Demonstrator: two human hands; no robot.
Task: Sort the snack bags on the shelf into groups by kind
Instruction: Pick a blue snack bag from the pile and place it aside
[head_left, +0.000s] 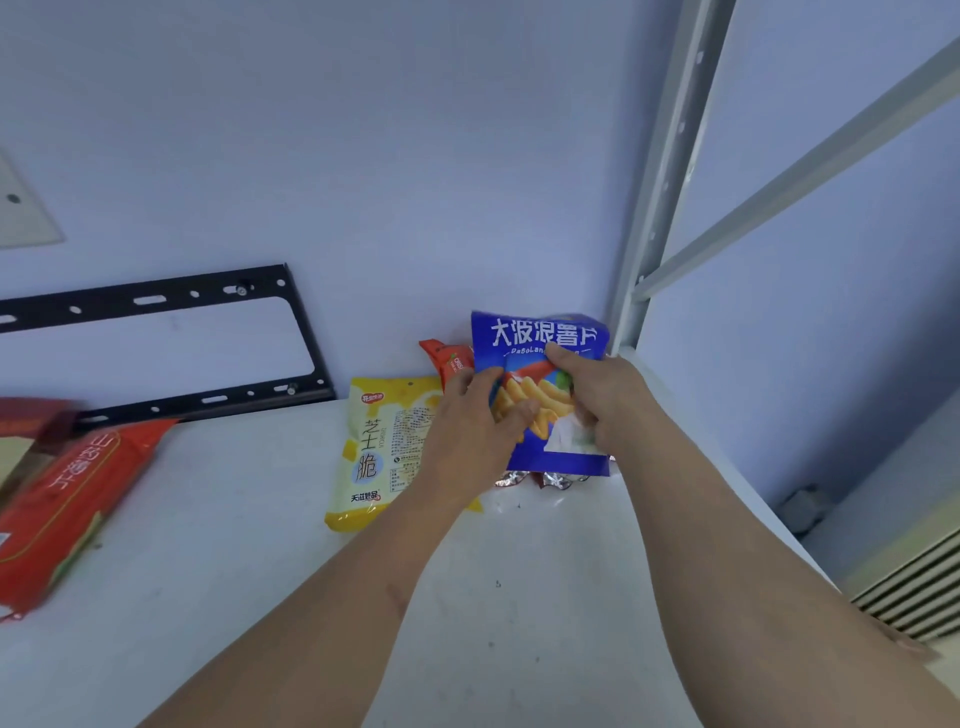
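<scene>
White shelf (249, 561), blue bag (540, 332) between hands (530, 415)

Glossy plastic film on blue chip bag (540, 332), yellow bag (371, 457), red bag (67, 499). Matt painted metal upright (670, 156). Smooth white shelf top (249, 545), slightly scuffed.

Both hands grip a blue chip bag (540, 395) upright: left hand (467, 431) at its 9 o'clock, right hand (597, 395) at 3 o'clock, over a white shelf (260, 571).
</scene>
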